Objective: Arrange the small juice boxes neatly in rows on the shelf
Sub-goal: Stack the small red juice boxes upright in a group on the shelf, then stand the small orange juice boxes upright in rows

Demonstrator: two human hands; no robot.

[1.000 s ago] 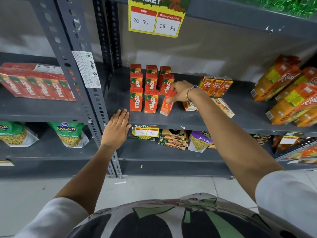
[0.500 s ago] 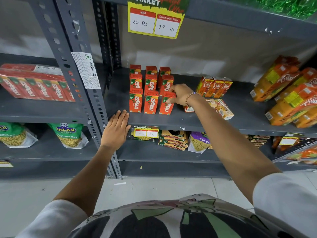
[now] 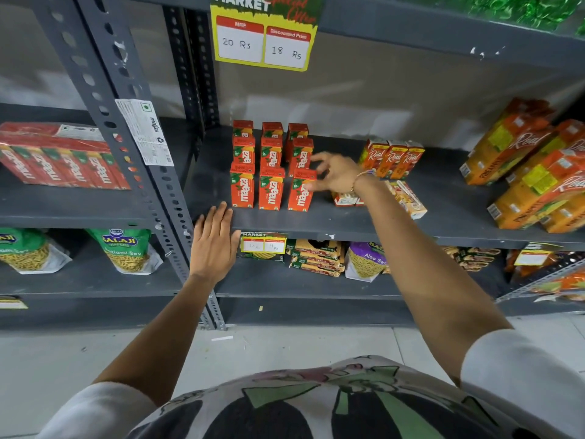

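Observation:
Small red-orange Maaza juice boxes stand upright in three rows of three on the grey shelf. The front right box stands in line with its row. My right hand hovers just right of it with fingers spread, fingertips close to the box's top, gripping nothing. My left hand lies flat on the shelf's front edge, left of the boxes. Three small Real juice boxes stand further right, and other small boxes lie flat, partly hidden by my right wrist.
Large Real pineapple cartons lean at the shelf's right end. A perforated steel upright rises left of my left hand. A Maaza multipack lies on the left shelf. Snack bags fill the lower shelves. A price card hangs above.
The front right Maaza box went from tilted in my right hand to standing upright in its row. My right hand has let go and drawn back to the right. My left hand stayed put.

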